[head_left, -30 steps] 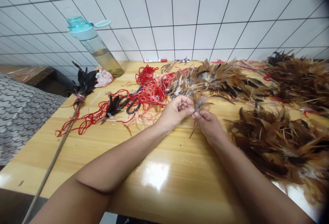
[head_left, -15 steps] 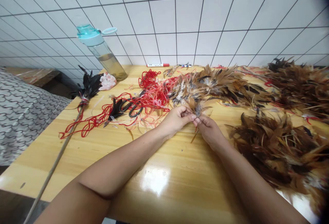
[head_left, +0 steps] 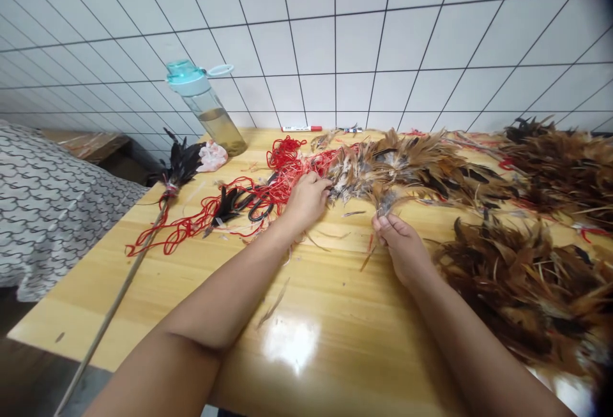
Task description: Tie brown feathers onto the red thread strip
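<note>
My right hand [head_left: 401, 242] rests on the wooden table [head_left: 316, 302], fingers closed in a pinch on the base of a small bunch of brown feathers [head_left: 385, 200]. My left hand [head_left: 304, 202] lies farther left at the edge of the tangle of red string [head_left: 282, 174], fingers curled down onto the strands; what they grip, if anything, is hidden. A long heap of brown and black feathers [head_left: 421, 168] lies just beyond both hands.
Black scissors [head_left: 253, 207] lie in the red string. A thin stick with a black feather tuft [head_left: 179, 165] slants off the left edge. A teal-capped bottle [head_left: 211, 110], a red marker [head_left: 301, 128] and crumpled pink plastic [head_left: 213, 156] sit at the back. More feather piles [head_left: 527, 276] fill the right.
My left hand has let go of the feather bunch and moved left to the red string. My right hand still pinches the bunch. The camera has tilted slightly.
</note>
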Demonstrator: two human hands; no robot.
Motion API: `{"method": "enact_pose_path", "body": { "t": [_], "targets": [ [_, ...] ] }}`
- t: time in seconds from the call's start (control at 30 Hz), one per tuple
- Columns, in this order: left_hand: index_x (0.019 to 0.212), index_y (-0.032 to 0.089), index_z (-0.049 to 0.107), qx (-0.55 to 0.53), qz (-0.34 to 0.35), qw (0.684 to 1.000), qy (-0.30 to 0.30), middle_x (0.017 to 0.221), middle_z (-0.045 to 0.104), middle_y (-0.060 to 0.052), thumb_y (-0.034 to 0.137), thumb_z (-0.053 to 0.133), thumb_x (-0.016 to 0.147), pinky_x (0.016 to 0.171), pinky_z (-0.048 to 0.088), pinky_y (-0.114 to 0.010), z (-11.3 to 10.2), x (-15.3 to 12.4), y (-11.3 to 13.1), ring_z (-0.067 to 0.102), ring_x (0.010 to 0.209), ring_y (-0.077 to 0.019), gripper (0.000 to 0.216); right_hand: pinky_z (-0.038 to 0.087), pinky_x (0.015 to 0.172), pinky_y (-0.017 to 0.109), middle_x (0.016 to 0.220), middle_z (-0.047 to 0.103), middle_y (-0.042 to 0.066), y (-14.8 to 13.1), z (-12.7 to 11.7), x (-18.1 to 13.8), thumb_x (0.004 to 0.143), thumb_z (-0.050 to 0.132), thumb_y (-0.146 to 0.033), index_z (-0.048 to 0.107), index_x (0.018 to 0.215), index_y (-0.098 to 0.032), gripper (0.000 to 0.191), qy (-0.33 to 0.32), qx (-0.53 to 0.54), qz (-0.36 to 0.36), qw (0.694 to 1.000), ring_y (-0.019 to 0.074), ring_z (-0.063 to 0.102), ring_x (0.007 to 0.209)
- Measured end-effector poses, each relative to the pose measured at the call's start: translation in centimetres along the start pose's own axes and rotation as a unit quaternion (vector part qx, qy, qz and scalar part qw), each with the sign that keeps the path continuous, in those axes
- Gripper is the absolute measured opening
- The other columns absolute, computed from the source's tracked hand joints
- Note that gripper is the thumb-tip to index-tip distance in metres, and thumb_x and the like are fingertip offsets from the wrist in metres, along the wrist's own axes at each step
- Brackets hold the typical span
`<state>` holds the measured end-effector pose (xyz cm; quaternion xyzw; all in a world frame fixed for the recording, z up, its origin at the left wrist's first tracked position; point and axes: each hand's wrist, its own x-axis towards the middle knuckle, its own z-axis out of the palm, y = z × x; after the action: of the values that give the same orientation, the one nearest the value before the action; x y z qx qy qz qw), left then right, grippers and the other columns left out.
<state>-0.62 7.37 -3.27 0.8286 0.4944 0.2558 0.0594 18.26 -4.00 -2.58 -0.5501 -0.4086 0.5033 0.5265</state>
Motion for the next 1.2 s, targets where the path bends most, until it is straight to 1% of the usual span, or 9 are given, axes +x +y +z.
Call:
{"method": "enact_pose_path", "body": {
  "t": [0.1, 0.27, 0.4, 0.53, 0.67, 0.8, 0.87, 1.03, 1.2],
  "targets": [
    [0.106, 0.016, 0.068, 0.048, -0.013, 0.999, -0.008, 0.096, 0.059, -0.009, 0.021, 0.051, 0.085, 0.087, 0.045, -0.036, 0.2, 0.1, 0.3, 0.054, 0.096, -0.0231, 0.028, 0.024, 0.056, 0.026, 0.056, 0.036, -0.004, 0.2, -0.1, -0.1, 0.074, 0.06, -0.054, 0.053, 0.067, -0.019, 0.036, -0.005, -0.009, 0.003, 1.0, 0.0111, 0.03, 0.056],
    [0.09, 0.018, 0.067, 0.038, -0.021, 0.999, -0.011, 0.093, 0.059, -0.009, 0.018, 0.047, 0.085, 0.084, 0.044, -0.035, -0.6, 0.1, 0.3, 0.053, 0.093, -0.0217, 0.021, 0.025, 0.057, 0.027, 0.057, 0.035, -0.005, 0.6, -0.3, 0.0, 0.079, 0.055, -0.052, 0.051, 0.068, -0.02, 0.034, -0.006, -0.049, -0.014, 0.999, 0.0117, 0.03, 0.056],
    [0.082, 0.018, 0.063, -0.041, -0.038, 0.998, 0.019, 0.086, 0.057, -0.006, 0.016, 0.049, 0.082, 0.079, 0.043, -0.031, -1.6, -0.1, 0.7, 0.053, 0.085, -0.0179, 0.015, 0.028, 0.061, 0.027, 0.058, 0.038, -0.004, 0.3, -0.2, -0.1, 0.079, 0.054, -0.052, 0.048, 0.065, -0.02, 0.035, -0.009, -0.074, -0.042, 0.996, 0.0128, 0.034, 0.059],
    [0.073, 0.017, 0.057, -0.163, -0.112, 0.979, 0.051, 0.076, 0.055, -0.001, 0.018, 0.052, 0.077, 0.069, 0.041, -0.025, -2.5, -0.4, 2.3, 0.051, 0.071, -0.0129, 0.006, 0.028, 0.058, 0.027, 0.057, 0.037, -0.004, 0.1, 0.0, -0.2, 0.078, 0.055, -0.053, 0.048, 0.065, -0.021, 0.036, 0.003, -0.067, -0.035, 0.997, 0.0127, 0.034, 0.057],
    [0.071, 0.017, 0.053, -0.23, -0.152, 0.961, -0.002, 0.067, 0.054, 0.002, 0.02, 0.05, 0.076, 0.061, 0.037, -0.023, -2.6, -1.0, 4.1, 0.048, 0.063, -0.0107, 0.007, 0.026, 0.053, 0.026, 0.054, 0.035, -0.004, 0.1, 0.0, -0.2, 0.077, 0.057, -0.053, 0.048, 0.066, -0.021, 0.035, 0.016, -0.028, -0.009, 0.999, 0.012, 0.031, 0.054],
    [0.069, 0.017, 0.058, -0.144, -0.092, 0.975, -0.139, 0.069, 0.058, 0.0, 0.022, 0.054, 0.075, 0.061, 0.036, -0.024, -2.7, -1.3, 4.1, 0.05, 0.064, -0.0123, 0.009, 0.025, 0.052, 0.026, 0.054, 0.035, -0.005, 0.3, -0.1, 0.0, 0.076, 0.059, -0.052, 0.051, 0.067, -0.02, 0.034, 0.035, 0.01, 0.0, 0.999, 0.0113, 0.031, 0.053],
    [0.072, 0.016, 0.061, -0.088, -0.068, 0.979, -0.171, 0.074, 0.06, -0.002, 0.022, 0.055, 0.076, 0.063, 0.038, -0.026, -3.1, -1.2, 3.6, 0.052, 0.067, -0.0136, 0.009, 0.025, 0.052, 0.026, 0.054, 0.036, -0.004, 0.3, -0.1, 0.0, 0.076, 0.059, -0.052, 0.051, 0.067, -0.02, 0.034, 0.037, 0.017, -0.003, 0.999, 0.0113, 0.032, 0.053],
    [0.082, 0.017, 0.066, -0.063, -0.044, 0.98, -0.186, 0.081, 0.063, -0.003, 0.022, 0.057, 0.077, 0.067, 0.042, -0.026, -4.4, -1.0, 3.0, 0.057, 0.071, -0.0142, 0.011, 0.024, 0.05, 0.027, 0.054, 0.034, -0.005, 0.4, -0.1, 0.1, 0.075, 0.058, -0.053, 0.05, 0.068, -0.021, 0.034, 0.034, 0.017, -0.006, 0.999, 0.0116, 0.03, 0.052],
    [0.089, 0.017, 0.065, -0.013, -0.013, 0.99, -0.139, 0.09, 0.061, -0.007, 0.024, 0.052, 0.083, 0.075, 0.045, -0.03, -3.2, -1.4, 4.0, 0.058, 0.081, -0.0178, 0.016, 0.025, 0.05, 0.027, 0.054, 0.034, -0.004, 0.3, 0.0, 0.0, 0.075, 0.058, -0.053, 0.049, 0.067, -0.022, 0.033, 0.038, 0.015, -0.007, 0.999, 0.0119, 0.03, 0.052]
  ]
}}
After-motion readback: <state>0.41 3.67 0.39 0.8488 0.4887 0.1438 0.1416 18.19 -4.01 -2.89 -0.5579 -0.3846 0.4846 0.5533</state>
